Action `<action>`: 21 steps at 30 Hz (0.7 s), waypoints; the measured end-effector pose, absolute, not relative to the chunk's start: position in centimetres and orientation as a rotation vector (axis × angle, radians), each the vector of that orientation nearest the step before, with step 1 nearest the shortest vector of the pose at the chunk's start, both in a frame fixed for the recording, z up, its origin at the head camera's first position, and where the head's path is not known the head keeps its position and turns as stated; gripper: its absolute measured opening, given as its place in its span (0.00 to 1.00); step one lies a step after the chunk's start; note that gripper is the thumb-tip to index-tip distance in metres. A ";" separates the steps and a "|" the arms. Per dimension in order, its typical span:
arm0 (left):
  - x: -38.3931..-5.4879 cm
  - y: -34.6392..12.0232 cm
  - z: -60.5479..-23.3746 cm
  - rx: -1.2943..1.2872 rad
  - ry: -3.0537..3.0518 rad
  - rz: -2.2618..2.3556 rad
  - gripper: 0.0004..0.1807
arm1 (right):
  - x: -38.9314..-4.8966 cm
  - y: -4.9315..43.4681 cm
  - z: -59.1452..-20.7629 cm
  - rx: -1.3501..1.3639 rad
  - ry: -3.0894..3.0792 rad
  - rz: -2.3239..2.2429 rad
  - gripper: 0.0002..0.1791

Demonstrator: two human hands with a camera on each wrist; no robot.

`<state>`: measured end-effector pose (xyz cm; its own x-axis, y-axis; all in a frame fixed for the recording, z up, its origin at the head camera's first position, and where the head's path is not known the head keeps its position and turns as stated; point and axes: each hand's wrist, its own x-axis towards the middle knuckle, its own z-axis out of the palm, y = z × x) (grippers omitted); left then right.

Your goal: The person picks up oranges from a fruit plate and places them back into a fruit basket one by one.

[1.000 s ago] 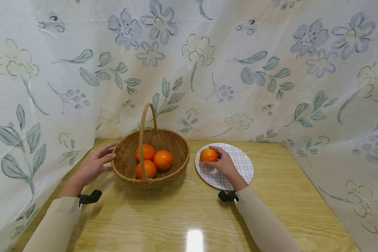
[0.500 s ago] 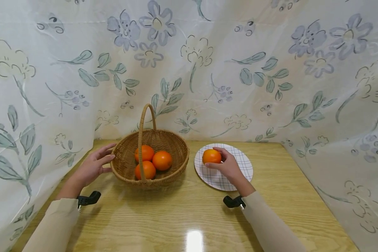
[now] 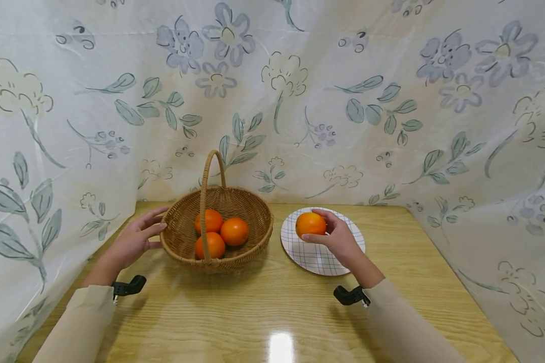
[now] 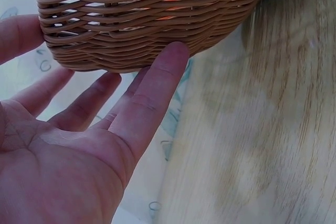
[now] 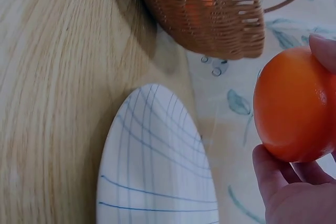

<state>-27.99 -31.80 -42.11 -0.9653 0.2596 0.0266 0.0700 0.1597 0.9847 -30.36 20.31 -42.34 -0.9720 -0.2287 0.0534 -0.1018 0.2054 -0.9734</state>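
My right hand (image 3: 342, 243) holds an orange (image 3: 311, 223) between thumb and fingertips, over the white plate (image 3: 320, 261) with blue grid lines. In the right wrist view the orange (image 5: 294, 106) hangs clear above the plate (image 5: 157, 166). On the left, my left hand (image 3: 133, 239) has its fingers spread against the side of a brown wicker basket (image 3: 250, 201). The left wrist view shows these fingertips at the basket's (image 4: 131, 40) woven edge, fingers nearly straight. Inside the basket lie three oranges (image 3: 234, 231), partly crossed by its tall handle (image 3: 204, 201).
A light wooden table (image 3: 236, 312) carries everything. A floral curtain (image 3: 300, 101) hangs behind it and along both sides. The basket's arched handle rises over its middle, and a gap of table separates basket from plate.
My right hand has moved rightward, and the orange it holds has gone from the plate's left part towards its middle and looks higher. My left hand and the basket have stayed put.
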 end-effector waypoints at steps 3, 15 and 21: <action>-27.9 -31.8 -42.0 0.327 2.272 1.919 0.36 | -29.8 20.1 -41.5 -0.345 2.333 -1.909 0.44; -27.5 -31.6 -41.7 0.323 2.284 1.914 0.36 | -28.7 18.7 -38.4 -0.417 2.350 -1.871 0.45; -27.4 -31.4 -41.6 0.327 2.276 1.923 0.36 | -28.9 17.4 -37.0 -0.445 2.311 -1.889 0.45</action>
